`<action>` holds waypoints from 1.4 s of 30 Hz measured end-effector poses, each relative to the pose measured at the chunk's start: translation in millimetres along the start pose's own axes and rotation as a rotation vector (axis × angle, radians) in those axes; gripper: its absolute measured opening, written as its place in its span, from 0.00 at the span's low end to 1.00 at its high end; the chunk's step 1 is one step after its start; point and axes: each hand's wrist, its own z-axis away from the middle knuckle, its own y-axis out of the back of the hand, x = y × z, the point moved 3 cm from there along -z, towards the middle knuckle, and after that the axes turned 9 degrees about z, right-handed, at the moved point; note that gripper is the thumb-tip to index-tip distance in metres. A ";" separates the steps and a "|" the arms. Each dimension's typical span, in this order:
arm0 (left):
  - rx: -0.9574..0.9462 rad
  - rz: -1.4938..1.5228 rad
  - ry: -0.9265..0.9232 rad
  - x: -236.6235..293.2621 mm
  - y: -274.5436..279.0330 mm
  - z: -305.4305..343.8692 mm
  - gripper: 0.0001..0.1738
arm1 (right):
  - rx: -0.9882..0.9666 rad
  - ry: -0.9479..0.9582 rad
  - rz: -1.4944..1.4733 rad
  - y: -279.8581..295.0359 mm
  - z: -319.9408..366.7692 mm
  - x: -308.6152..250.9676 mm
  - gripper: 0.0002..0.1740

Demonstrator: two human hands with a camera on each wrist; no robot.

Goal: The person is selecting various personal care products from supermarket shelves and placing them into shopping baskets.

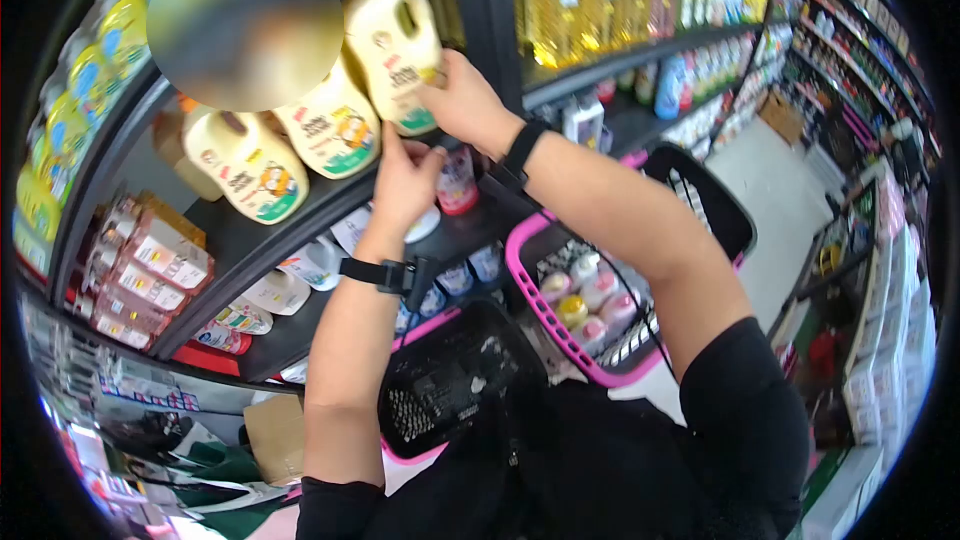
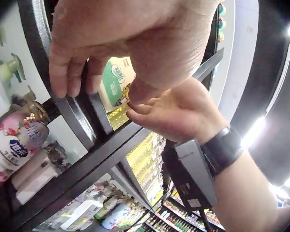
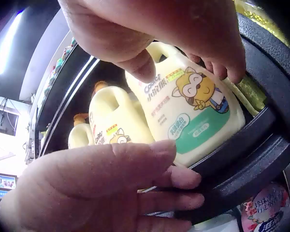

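Bottle [image 1: 392, 55], cream-coloured, at the right end of a visible row of 3, standing on the shelf [image 1: 285, 245] with its base behind the raised front edge. All 3 labels face outward, presumably so that they can be read from the aisle; the 2 neighbours [image 1: 335, 130] [image 1: 250, 168] stand to its left in like manner.

Of the 2 hands, the right hand [image 1: 470, 105] is at the upper right of the body: 1 thumb lies in front, apart from the fingers, which lie along the side. Whether they pinch it firmly cannot be told. The left hand [image 1: 405, 180] is spread and relaxed at the shelf edge, just below the base, its thumb uppermost; contact with the base is not certain. Since the shelf appears to bear the weight, the hands probably need only guide or steady.

Each wrist wears 1 strap [image 1: 524, 147] [image 1: 365, 273], 2 in all, set behind the hand, likely to leave the fingers free. On the tier below stands 1 pink bottle [image 1: 458, 190].

At least 2 baskets [image 1: 460, 370] [image 1: 515, 260] sit below, apparently put down so that both hands are free; the right one holds about 6 small bottles [image 1: 590, 305], partly overlapping.
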 end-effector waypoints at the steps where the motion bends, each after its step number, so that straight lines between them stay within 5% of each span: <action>1: 0.001 -0.014 -0.030 -4.7 -1.4 0.5 0.54 | -0.148 -0.045 0.085 4.4 2.7 -1.5 0.27; 7: 0.011 -0.048 -0.054 -15.8 -3.0 -0.4 0.49 | -0.245 -0.038 0.378 55.2 40.7 -7.5 0.34; 13: 0.024 0.013 -0.051 -17.3 -3.7 4.0 0.48 | -0.330 0.079 0.608 134.6 92.4 77.9 0.31; 15: 0.054 0.027 0.029 -10.9 -8.5 16.5 0.45 | -0.380 -0.202 0.459 164.0 114.2 115.1 0.30; 17: 0.086 0.021 -0.101 -32.2 -19.0 34.8 0.44 | -0.402 -0.572 0.282 189.7 144.0 163.6 0.26; 21: -0.239 -0.304 -0.308 -36.6 -87.8 112.4 0.28 | -0.369 -0.913 0.309 236.5 205.3 246.1 0.13; 23: -0.487 -0.280 -0.345 -30.5 -130.3 151.3 0.26 | -0.819 0.371 1.143 260.6 250.5 349.8 0.12; 25: -0.661 -0.404 -0.398 -39.8 -163.7 193.4 0.23 | -1.116 -0.101 1.297 269.9 286.1 385.3 0.15; 28: -0.744 -0.426 -0.371 -52.4 -184.8 221.8 0.19 | -0.680 -0.851 0.978 284.5 320.2 391.3 0.21; 29: -0.732 -0.424 -0.327 -52.7 -186.0 221.1 0.18 | -0.800 -0.924 0.980 286.6 328.4 404.2 0.24; 31: -0.733 -0.433 -0.274 -51.2 -188.1 219.6 0.17 | -0.610 -1.025 0.903 277.8 337.8 411.0 0.32; 34: -0.744 -0.461 -0.253 -46.3 -190.3 217.3 0.17 | -0.644 -0.791 0.890 258.5 343.0 414.9 0.39; 35: -0.740 -0.467 -0.246 -47.1 -191.3 217.0 0.17 | -0.717 -0.874 0.852 255.8 324.7 382.4 0.39; 42: -0.687 -0.492 -0.225 -50.0 -193.0 218.6 0.16 | -0.869 -0.451 1.051 245.1 323.9 396.8 0.21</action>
